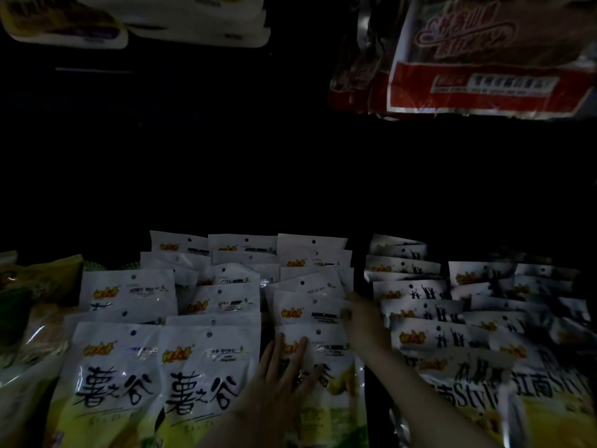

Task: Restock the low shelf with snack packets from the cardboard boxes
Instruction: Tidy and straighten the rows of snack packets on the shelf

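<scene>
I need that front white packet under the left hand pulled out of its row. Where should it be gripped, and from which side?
Probably pinch the flat top header of the front packet, beside the hang hole, coming from above and the front. It stands upright with packets behind and neighbouring rows alongside, so only the top strip and front face are free. The left hand lies flat on its face; the right hand reaches the packets behind.

dark low shelf (358, 270) carries rows of snack packets (210, 376).
</scene>
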